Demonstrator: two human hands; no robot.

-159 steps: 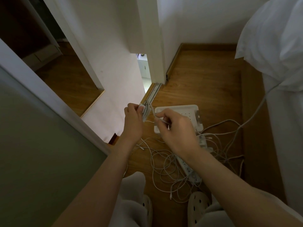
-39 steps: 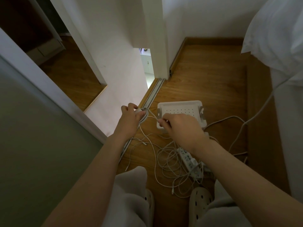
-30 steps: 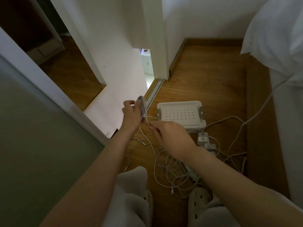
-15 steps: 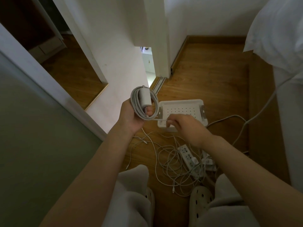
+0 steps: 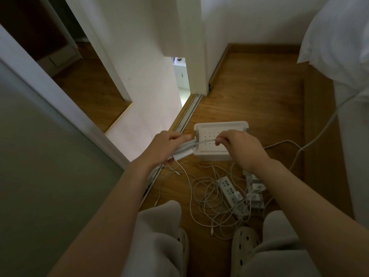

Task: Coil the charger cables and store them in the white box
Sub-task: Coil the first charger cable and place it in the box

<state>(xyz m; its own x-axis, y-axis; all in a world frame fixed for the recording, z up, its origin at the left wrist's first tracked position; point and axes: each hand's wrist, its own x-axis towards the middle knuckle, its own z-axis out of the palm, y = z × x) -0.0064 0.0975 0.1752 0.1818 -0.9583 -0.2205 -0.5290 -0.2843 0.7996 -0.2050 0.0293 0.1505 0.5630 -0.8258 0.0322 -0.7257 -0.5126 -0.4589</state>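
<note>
My left hand (image 5: 162, 147) grips a coiled white charger cable with its adapter (image 5: 184, 149), held flat just left of the white box (image 5: 221, 154). The cable's free end (image 5: 205, 141) runs taut to my right hand (image 5: 237, 145), which pinches it above the box's perforated lid. The box sits closed on the wooden floor. A tangle of loose white cables (image 5: 207, 198) lies on the floor below my hands, between the box and my feet.
A white power strip (image 5: 229, 189) with plugged adapters (image 5: 254, 188) lies among the cables. A thick cord (image 5: 311, 142) runs right up to the bed (image 5: 339, 47). A sliding door track (image 5: 185, 116) and white wall are at left. My slippers (image 5: 244, 244) are below.
The coil, held upright and round half a second ago, is now turned flat in my left hand. My right hand has pulled the cable's end out to the right over the box.
</note>
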